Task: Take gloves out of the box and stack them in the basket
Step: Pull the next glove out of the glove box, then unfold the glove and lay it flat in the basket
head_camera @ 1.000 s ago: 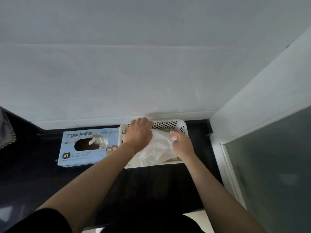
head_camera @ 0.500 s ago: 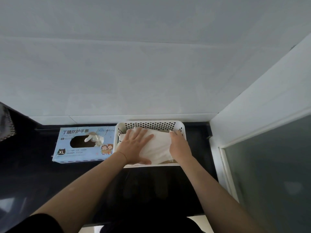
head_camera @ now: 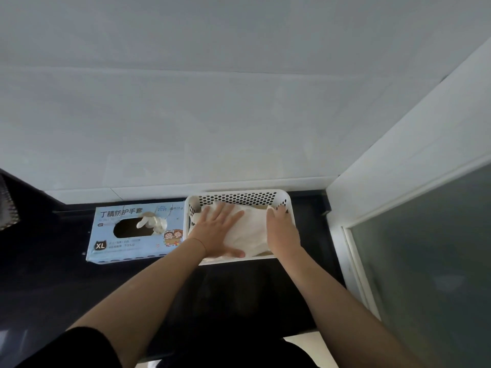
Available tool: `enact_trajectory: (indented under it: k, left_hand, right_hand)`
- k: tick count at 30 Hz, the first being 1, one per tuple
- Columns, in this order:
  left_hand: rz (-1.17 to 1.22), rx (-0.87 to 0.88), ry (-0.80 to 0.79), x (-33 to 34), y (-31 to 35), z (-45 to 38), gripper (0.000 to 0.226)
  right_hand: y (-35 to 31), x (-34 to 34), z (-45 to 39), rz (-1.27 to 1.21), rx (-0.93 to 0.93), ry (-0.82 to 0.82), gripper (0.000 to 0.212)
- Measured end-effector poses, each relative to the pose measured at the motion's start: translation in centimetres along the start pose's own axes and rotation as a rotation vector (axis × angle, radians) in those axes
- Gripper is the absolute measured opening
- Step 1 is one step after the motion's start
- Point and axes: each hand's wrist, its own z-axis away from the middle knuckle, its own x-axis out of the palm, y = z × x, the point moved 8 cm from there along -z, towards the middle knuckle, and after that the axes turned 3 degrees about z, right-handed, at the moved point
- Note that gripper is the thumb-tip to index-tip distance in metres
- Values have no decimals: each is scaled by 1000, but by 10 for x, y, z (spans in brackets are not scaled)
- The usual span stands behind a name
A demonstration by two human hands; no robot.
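A white perforated basket (head_camera: 239,197) stands on the dark counter against the back wall, with white gloves (head_camera: 251,229) stacked inside. My left hand (head_camera: 219,232) lies flat on the stack, fingers spread. My right hand (head_camera: 281,232) rests palm down on the right part of the stack, fingers together. To the basket's left lies a light blue glove box (head_camera: 125,243) marked XL, and a white glove (head_camera: 152,223) sticks out of its oval opening.
The dark counter (head_camera: 239,293) runs from the wall to the front edge. A white wall rises behind, and a white frame with a frosted glass panel (head_camera: 425,261) closes the right side. A grey cloth (head_camera: 8,205) hangs at the far left.
My left hand went from curled over the gloves to flat and spread on them. My right hand lowered onto the stack's right side. The view shifted slightly.
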Motion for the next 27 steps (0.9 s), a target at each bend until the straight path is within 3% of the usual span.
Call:
enact_trajectory:
  k: [4, 8, 12, 15, 19, 23, 27]
  left_hand:
    - [95, 27, 253, -39, -7, 27, 86]
    - [163, -131, 338, -51, -63, 67, 84]
    - [203, -269, 306, -41, -139, 115, 98]
    - [207, -341, 227, -29, -184, 138, 111]
    - [228, -400, 128, -14, -225, 158, 121]
    - [233, -363, 114, -16, -229, 158, 123]
    - [277, -348, 24, 6, -221, 159, 129]
  right_hand:
    - [-18, -33, 2, -95, 74, 121, 39]
    - [-83, -45, 3, -206, -35, 163, 23]
    - [-171, -34, 14, -294, -205, 87, 25]
    - [-217, -18, 24, -356, -233, -32, 28]
    - [-263, 0, 32, -251, -288, -133, 34]
    - [-285, 18, 31, -67, -257, -309, 38]
    - [-297, 27, 33, 79, -109, -434, 42]
